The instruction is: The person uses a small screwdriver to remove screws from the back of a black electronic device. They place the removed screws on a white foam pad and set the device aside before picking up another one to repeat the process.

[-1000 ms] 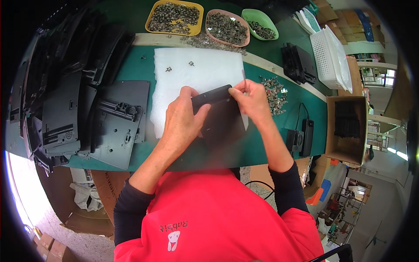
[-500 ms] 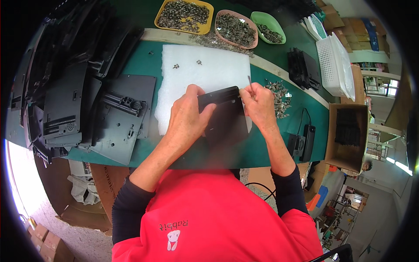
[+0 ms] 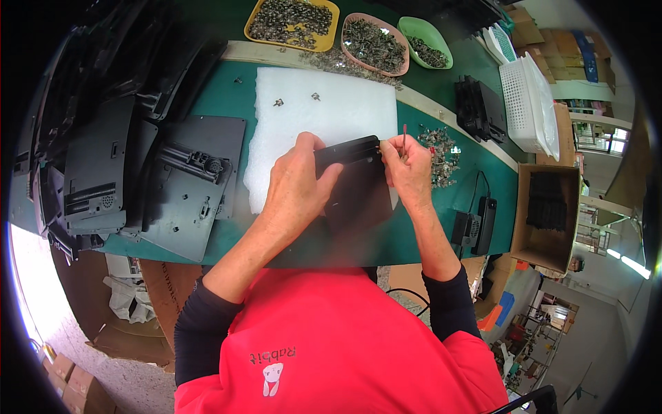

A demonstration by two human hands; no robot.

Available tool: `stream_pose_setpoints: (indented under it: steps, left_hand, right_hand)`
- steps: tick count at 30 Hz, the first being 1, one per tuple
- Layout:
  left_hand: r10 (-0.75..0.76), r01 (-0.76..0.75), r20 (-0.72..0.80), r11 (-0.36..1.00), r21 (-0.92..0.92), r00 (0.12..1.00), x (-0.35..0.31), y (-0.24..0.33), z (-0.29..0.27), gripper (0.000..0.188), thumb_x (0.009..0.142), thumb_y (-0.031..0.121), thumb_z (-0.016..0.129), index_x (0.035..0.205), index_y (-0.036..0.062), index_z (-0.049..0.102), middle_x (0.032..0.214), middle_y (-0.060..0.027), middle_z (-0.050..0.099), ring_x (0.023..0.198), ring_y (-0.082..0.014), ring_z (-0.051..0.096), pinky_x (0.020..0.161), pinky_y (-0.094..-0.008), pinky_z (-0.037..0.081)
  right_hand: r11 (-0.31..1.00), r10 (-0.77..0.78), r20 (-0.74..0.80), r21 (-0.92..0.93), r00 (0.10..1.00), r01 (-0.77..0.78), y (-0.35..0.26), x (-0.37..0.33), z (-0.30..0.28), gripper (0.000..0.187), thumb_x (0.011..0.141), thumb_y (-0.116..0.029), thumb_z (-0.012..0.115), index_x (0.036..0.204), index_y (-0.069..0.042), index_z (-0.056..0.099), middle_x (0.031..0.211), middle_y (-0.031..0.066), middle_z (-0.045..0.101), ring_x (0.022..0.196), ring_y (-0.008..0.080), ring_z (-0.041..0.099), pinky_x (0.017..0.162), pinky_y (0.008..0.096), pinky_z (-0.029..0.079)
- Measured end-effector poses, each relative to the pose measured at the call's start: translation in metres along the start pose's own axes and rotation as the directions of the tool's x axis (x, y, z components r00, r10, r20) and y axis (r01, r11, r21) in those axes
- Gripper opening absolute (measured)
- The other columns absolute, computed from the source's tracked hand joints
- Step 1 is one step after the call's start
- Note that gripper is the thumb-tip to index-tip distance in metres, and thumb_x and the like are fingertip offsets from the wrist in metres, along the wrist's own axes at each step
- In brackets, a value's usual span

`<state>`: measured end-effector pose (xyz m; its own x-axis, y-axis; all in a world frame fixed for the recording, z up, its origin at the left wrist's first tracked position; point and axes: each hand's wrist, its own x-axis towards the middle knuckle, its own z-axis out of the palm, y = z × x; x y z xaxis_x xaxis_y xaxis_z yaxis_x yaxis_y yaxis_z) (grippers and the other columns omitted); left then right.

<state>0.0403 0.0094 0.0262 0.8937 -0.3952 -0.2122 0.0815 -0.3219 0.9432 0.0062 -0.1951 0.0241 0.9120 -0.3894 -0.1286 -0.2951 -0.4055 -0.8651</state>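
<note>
Nearest to us, we hold a black plastic panel (image 3: 355, 183) over the near edge of the green table (image 3: 441, 83), its lower part blurred. Our left hand (image 3: 296, 186) grasps the panel from the left, thumb laid across its face. Our right hand (image 3: 408, 165) pinches the panel's upper right corner, fingers closed, and also carries a thin reddish tool (image 3: 404, 131) that stands upright above the knuckles. Under and beyond the panel lies a white foam sheet (image 3: 324, 107) with a few small metal clips (image 3: 296, 100) on it. Just right of our right hand sits a loose heap of metal parts (image 3: 441, 148). To the left, dark grey back covers (image 3: 186, 186) are stacked. Farther off stand a yellow tray (image 3: 293, 21), a pink bowl (image 3: 372, 43) and a green bowl (image 3: 424, 41), all holding small metal pieces, with a white basket (image 3: 527, 103) to the right.
</note>
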Motion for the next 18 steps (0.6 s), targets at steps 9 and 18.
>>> stream_pose_setpoints:
  steps: [9,18]
  left_hand:
    - [0.056,-0.056,-0.037,0.998,-0.006,0.998,0.001,-0.010,0.004,0.029,0.087,0.010,0.067,0.105,-0.0024,0.048,0.066,-0.0158,0.062,0.047,-0.0241,0.062,0.045,-0.0357,0.048]
    - [0.074,-0.073,-0.052,0.997,0.030,0.996,0.000,-0.009,0.004,0.031,0.085,0.009,0.070,0.103,-0.0048,0.049,0.072,-0.0207,0.064,0.055,-0.0299,0.065,0.055,-0.0400,0.052]
  right_hand:
    - [0.993,-0.059,-0.066,-0.109,0.996,0.052,0.006,0.000,0.004,0.020,0.088,-0.014,0.065,0.078,0.002,0.061,0.057,0.0029,0.056,0.048,0.0081,0.052,0.047,0.0264,0.042]
    - [0.934,-0.184,-0.116,-0.329,0.976,0.137,0.001,-0.002,0.013,0.022,0.086,-0.017,0.067,0.078,0.003,0.061,0.062,0.0085,0.061,0.053,0.0127,0.055,0.053,0.0297,0.045]
